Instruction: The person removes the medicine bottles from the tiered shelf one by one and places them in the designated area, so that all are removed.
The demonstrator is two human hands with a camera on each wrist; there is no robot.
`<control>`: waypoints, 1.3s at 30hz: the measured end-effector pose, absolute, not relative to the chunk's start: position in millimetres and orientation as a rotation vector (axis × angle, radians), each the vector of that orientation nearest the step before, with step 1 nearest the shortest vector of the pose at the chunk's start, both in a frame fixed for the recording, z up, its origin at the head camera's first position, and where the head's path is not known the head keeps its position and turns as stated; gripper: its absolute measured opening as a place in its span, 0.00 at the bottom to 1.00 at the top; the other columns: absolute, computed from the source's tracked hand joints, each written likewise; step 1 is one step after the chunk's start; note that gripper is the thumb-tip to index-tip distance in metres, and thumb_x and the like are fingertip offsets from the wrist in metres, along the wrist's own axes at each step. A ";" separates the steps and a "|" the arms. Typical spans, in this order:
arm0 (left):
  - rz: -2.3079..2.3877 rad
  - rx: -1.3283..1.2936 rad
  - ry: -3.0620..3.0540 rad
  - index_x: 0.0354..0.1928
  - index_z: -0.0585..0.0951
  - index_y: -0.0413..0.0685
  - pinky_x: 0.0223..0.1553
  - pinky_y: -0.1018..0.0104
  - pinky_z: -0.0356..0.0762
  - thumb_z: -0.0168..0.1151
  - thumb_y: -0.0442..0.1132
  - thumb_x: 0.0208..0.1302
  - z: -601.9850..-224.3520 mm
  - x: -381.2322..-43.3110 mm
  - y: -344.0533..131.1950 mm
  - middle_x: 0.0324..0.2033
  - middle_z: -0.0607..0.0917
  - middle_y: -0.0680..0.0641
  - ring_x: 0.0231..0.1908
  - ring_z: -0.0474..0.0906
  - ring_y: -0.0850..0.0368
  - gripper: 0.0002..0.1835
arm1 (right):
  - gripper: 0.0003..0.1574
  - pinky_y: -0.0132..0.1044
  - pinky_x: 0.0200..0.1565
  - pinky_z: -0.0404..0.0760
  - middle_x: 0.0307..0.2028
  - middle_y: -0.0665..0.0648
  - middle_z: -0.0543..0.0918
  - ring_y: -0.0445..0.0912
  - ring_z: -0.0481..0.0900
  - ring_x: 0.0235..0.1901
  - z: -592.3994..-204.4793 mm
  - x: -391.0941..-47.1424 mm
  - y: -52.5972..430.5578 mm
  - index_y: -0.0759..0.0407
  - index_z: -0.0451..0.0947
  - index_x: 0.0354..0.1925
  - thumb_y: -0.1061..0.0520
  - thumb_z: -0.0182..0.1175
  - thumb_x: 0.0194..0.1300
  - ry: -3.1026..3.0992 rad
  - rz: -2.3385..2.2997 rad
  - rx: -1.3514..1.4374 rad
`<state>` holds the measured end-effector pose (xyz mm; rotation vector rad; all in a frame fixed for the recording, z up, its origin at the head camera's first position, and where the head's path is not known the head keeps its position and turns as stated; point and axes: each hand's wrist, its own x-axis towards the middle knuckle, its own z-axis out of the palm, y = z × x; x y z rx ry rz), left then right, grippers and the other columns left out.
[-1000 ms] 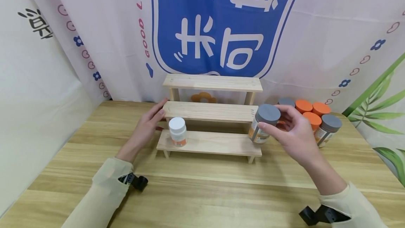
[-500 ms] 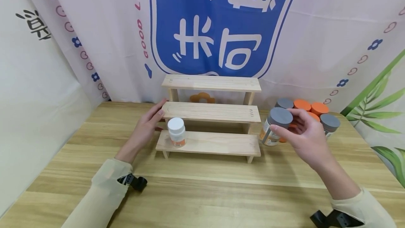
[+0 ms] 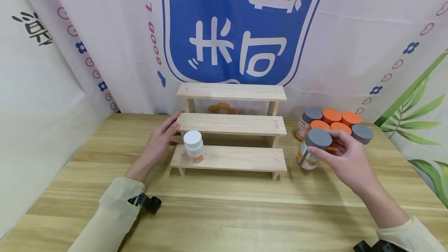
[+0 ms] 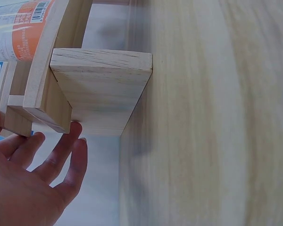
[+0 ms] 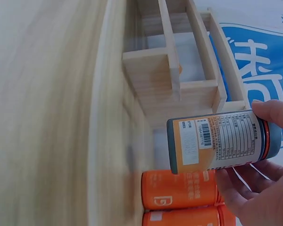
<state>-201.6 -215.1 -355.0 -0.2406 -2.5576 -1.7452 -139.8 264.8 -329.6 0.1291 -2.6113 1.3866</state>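
Note:
My right hand (image 3: 353, 164) holds a grey-capped supplement bottle (image 3: 308, 158) upright, thumb in front and fingers behind, to the right of a three-tier wooden display stand (image 3: 231, 123). In the right wrist view the same bottle (image 5: 212, 141) shows a barcode and a printed table on its label. My left hand (image 3: 155, 145) grips the left end of the stand's middle board, and in the left wrist view its fingers (image 4: 61, 155) lie by the board ends. A white-capped pill bottle (image 3: 194, 149) stands at the left of the lowest board.
Behind the held bottle several more bottles are grouped at the back right, with orange caps (image 3: 351, 118) and grey caps (image 3: 362, 133). A printed cloth (image 3: 315, 49) hangs behind the stand. All stand on a wood-grain table (image 3: 224, 213).
My right hand has carried the grey-capped bottle rightward and down, from over the stand's right end to beside it. My left hand keeps its place on the stand.

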 end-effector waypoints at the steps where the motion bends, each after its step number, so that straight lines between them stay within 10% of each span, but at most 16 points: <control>1: -1.744 -0.241 -2.556 0.85 0.57 0.57 0.49 0.61 0.82 0.43 0.51 0.87 -355.0 -201.7 -215.2 0.83 0.61 0.39 0.64 0.75 0.36 0.31 | 0.35 0.17 0.46 0.81 0.51 0.44 0.80 0.28 0.82 0.47 -330.6 -139.6 266.5 0.60 0.72 0.65 0.47 0.74 0.69 -2.620 1.388 0.120; 19: -1.745 -0.241 -2.561 0.85 0.57 0.57 0.49 0.61 0.81 0.43 0.51 0.87 -355.9 -202.5 -216.0 0.82 0.62 0.37 0.63 0.75 0.36 0.31 | 0.47 0.15 0.44 0.74 0.65 0.66 0.78 0.26 0.73 0.47 -342.9 -141.4 286.7 0.63 0.69 0.72 0.40 0.73 0.68 -2.784 1.275 -0.048; 29: -1.757 -0.239 -2.564 0.85 0.56 0.55 0.48 0.60 0.82 0.43 0.51 0.87 -355.7 -200.4 -217.3 0.82 0.61 0.37 0.62 0.75 0.37 0.31 | 0.51 0.17 0.43 0.72 0.66 0.72 0.76 0.60 0.76 0.62 -343.9 -143.3 287.6 0.67 0.67 0.74 0.39 0.73 0.68 -2.844 1.251 -0.082; 39: -1.758 -0.243 -2.555 0.85 0.58 0.58 0.50 0.60 0.82 0.44 0.52 0.86 -355.6 -202.2 -216.7 0.82 0.62 0.39 0.62 0.75 0.38 0.31 | 0.51 0.15 0.42 0.71 0.68 0.73 0.75 0.63 0.75 0.64 -345.2 -145.6 294.2 0.68 0.66 0.74 0.39 0.73 0.68 -2.824 1.271 -0.104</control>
